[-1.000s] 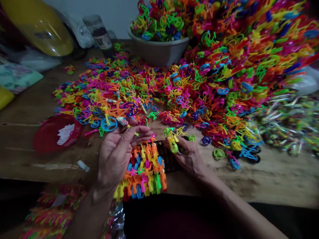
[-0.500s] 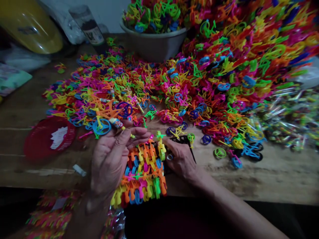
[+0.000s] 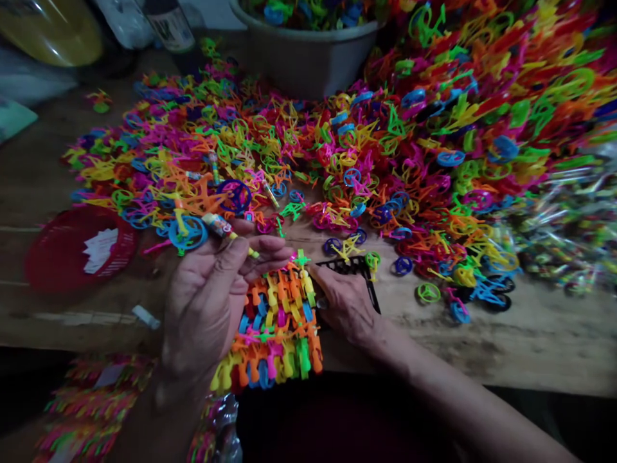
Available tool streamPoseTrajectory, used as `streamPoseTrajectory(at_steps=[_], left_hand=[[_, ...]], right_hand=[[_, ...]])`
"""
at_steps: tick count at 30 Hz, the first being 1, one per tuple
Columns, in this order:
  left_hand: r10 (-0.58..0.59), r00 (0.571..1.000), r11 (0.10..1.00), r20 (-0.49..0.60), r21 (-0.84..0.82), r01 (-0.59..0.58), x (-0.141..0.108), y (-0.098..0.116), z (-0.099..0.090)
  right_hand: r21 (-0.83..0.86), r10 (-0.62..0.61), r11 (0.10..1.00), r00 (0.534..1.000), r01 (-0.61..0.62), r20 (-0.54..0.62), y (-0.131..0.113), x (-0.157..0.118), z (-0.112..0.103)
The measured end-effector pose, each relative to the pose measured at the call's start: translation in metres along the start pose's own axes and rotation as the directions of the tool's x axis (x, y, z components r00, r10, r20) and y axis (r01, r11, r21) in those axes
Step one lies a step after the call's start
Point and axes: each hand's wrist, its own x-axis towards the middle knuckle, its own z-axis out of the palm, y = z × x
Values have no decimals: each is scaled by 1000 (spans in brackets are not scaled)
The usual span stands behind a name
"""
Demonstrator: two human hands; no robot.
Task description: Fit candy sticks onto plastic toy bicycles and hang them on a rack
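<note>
In my left hand I pinch a toy bicycle with an orange frame and a blue wheel, along with a small tube of candy. Rows of small colourful toy bicycles are packed side by side between my hands, near the table's front edge. My right hand is closed at the right end of the top row, its fingertips against a yellow-green piece. Part of a black plastic rack shows behind and beside my right hand.
A big heap of toy bicycles spreads across the wooden table. Behind it stands a grey basin. A red basket with paper slips is at left, candy tubes at right, packed toys lower left.
The view has shifted slightly downward. The yellow-green piece by my right fingertips has gone lower and sits in line with the top row. My left hand keeps its hold.
</note>
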Motion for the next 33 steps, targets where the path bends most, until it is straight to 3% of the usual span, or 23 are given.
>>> streamPoseTrajectory(at_steps=[7, 10, 13, 16, 18, 21, 25, 29, 33], left_hand=[[6, 1000, 1000, 5, 14, -6, 1, 1, 4], [-23, 1000, 996, -15, 89, 24, 4, 9, 7], [-109, 994, 977, 6, 187, 106, 8, 19, 9], [-186, 980, 968, 71, 184, 170, 11, 23, 12], [-234, 968, 960, 89, 178, 215, 11, 23, 17], [-263, 960, 951, 91, 189, 243, 8, 21, 26], [-91, 996, 935, -27, 342, 94, 7, 15, 38], [-29, 1000, 867, 6, 499, 22, 7, 8, 44], [-92, 990, 920, 105, 390, 44, 6, 7, 48]], right_hand=[[5, 30, 1000, 1000, -30, -2, -1, 0, 3], [39, 7, 999, 999, -5, -43, -1, 0, -5], [94, -17, 995, 983, 35, -185, -4, 5, -24], [251, 30, 965, 910, 82, -413, -15, 16, -47], [383, 112, 919, 868, 94, -483, -27, 23, -59], [532, 190, 844, 887, 72, -421, -45, 33, -66], [647, 232, 759, 898, 74, -374, -54, 40, -61], [733, 294, 676, 886, 73, -359, -45, 41, -57], [658, 177, 742, 909, 130, -379, -36, 36, -69]])
